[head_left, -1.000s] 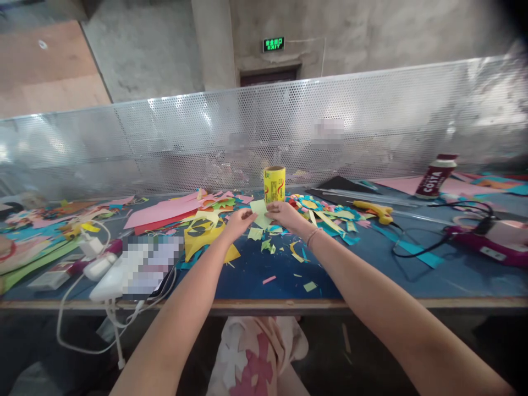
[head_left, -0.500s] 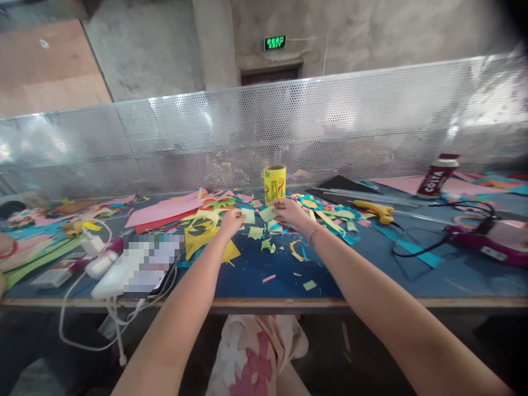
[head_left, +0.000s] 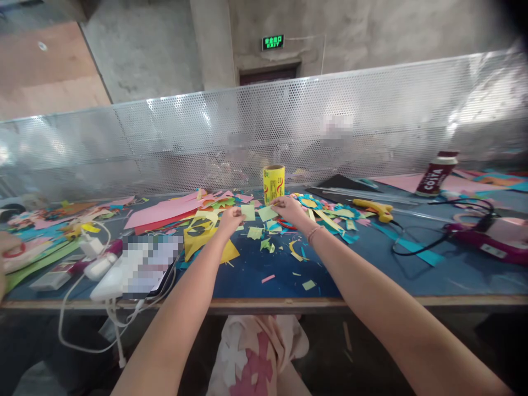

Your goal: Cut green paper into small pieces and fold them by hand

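Observation:
Between the fingertips of my left hand [head_left: 231, 220] is a small square of pale green paper [head_left: 248, 212], held upright. My right hand [head_left: 287, 210] pinches another pale green paper piece [head_left: 267, 213], tilted, just right of the first with a small gap between them. Behind both hands stands a yellow cardboard tube [head_left: 274, 184]. Green paper scraps [head_left: 254, 233] lie on the blue tabletop below the held pieces. Beside my left wrist are yellow paper sheets [head_left: 202, 242] with cut-outs.
On the left, a phone [head_left: 159, 264] and white power bank lie among cables. A yellow hot glue gun [head_left: 374, 210], clear sticks and a Costa bottle [head_left: 438, 175] are on the right. Pink sheets [head_left: 163, 212] lie left of centre. Another person's hand [head_left: 9, 250] shows at the left edge.
Both hands stay nearly in place, still holding the green pieces, and the right piece is turned slightly. At the left edge the other person's hand has shifted.

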`<control>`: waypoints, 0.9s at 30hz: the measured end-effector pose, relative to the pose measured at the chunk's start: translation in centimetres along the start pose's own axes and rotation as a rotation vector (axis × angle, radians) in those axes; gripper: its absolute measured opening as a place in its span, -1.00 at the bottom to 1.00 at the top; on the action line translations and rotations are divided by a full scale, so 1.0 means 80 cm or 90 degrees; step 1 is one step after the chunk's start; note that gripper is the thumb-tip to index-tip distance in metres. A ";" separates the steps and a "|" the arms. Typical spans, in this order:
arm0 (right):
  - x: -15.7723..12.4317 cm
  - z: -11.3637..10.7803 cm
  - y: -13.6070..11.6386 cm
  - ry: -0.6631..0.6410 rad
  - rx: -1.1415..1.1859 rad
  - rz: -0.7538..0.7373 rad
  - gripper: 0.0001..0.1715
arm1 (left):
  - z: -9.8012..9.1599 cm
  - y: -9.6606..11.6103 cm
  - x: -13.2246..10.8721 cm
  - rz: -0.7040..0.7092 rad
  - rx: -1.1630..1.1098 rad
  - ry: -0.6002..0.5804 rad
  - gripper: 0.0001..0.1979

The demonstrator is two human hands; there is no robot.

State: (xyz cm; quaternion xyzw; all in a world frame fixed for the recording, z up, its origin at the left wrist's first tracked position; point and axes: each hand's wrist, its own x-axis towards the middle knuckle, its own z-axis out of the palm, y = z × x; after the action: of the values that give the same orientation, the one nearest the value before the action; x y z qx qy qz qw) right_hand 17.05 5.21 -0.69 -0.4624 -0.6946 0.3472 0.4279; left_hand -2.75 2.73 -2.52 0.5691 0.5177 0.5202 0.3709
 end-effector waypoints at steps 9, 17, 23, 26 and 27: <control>-0.010 -0.004 -0.002 0.007 -0.398 -0.056 -0.66 | 0.003 0.004 0.000 -0.011 -0.062 0.009 -0.86; -0.019 0.017 -0.019 0.025 -0.138 -0.172 -0.70 | 0.016 0.011 -0.010 0.008 -0.161 -0.063 -0.85; -0.017 0.024 -0.013 0.038 -0.084 -0.211 -0.73 | 0.019 0.020 -0.018 -0.027 -0.183 -0.093 -0.82; -0.018 0.023 -0.014 0.037 -0.096 -0.214 -0.71 | 0.020 0.022 -0.019 -0.051 -0.219 -0.103 -0.85; -0.018 0.023 -0.014 0.036 -0.101 -0.214 -0.70 | 0.020 0.022 -0.019 -0.054 -0.229 -0.101 -0.85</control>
State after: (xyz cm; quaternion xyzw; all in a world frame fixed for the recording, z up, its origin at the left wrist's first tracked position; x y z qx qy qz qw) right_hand 15.28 3.30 -0.81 -0.3815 -0.7749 0.2018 0.4619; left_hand -0.69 1.09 -1.45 0.5105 0.4090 0.5417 0.5279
